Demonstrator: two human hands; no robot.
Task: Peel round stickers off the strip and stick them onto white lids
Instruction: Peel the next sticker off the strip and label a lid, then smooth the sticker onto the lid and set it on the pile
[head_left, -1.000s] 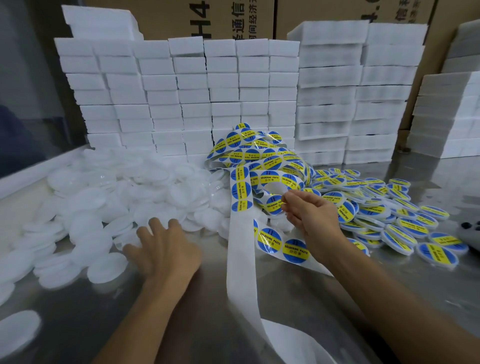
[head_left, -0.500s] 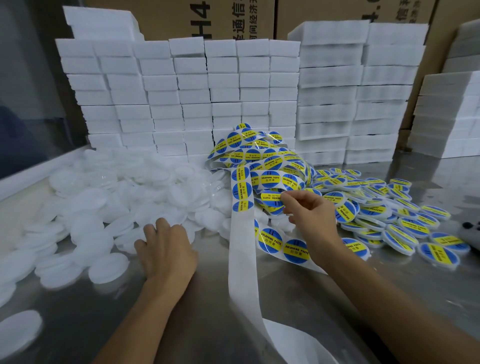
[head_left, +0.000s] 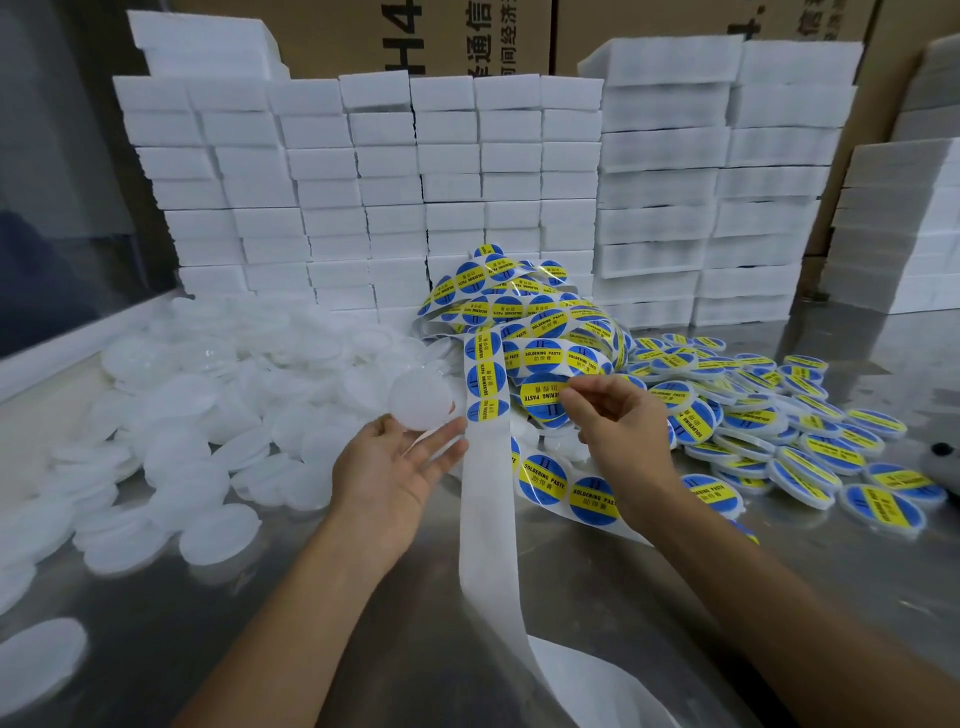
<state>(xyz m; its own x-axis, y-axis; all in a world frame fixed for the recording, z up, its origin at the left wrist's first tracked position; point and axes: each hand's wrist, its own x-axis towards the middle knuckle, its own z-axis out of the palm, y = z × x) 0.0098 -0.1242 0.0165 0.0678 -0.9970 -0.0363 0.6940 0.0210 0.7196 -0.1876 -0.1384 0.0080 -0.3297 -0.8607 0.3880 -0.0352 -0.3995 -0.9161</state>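
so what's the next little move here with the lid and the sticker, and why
Probably bring the two together: move the peeled round sticker, pinched in the right hand, leftward and press it onto the bare white lid that the left hand holds up at its fingertips. The sticker looks to be off the strip and the lid's face is unlabelled and facing up.

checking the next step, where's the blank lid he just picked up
In the head view, the lid sits left of centre, held at the left hand's fingertips, just left of the sticker strip and above the table.
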